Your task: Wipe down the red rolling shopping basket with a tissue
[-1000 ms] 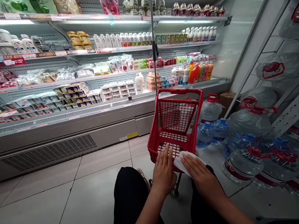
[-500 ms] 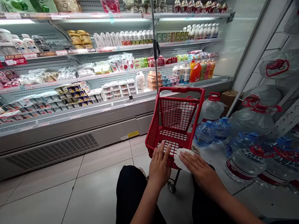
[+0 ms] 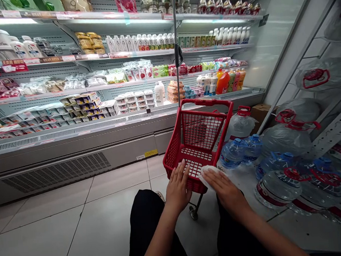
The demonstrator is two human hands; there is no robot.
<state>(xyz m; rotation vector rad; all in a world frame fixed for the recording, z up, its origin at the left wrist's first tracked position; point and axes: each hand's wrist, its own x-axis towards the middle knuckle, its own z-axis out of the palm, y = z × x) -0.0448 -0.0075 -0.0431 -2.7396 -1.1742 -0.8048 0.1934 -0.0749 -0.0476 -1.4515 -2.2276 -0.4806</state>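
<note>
Hands Meeting at a Red Cart's Near Edge

Right of the frame's centre, a small red cart is standing on the pale tiled floor, its near edge facing the person. From the bottom centre, the left hand is reaching over the near left part of that edge, its fingers lying straight and slightly spread. Just to its right, the right hand is laying straight fingers, pressed side by side, over a white cloth at the cart's near right corner; its thumb is hiding, so I cannot tell whether it is pinching the cloth. Black trouser legs are showing at the bottom. Water bottles are crowding the right side, and a refrigerated display case is stretching across the upper left.
</note>
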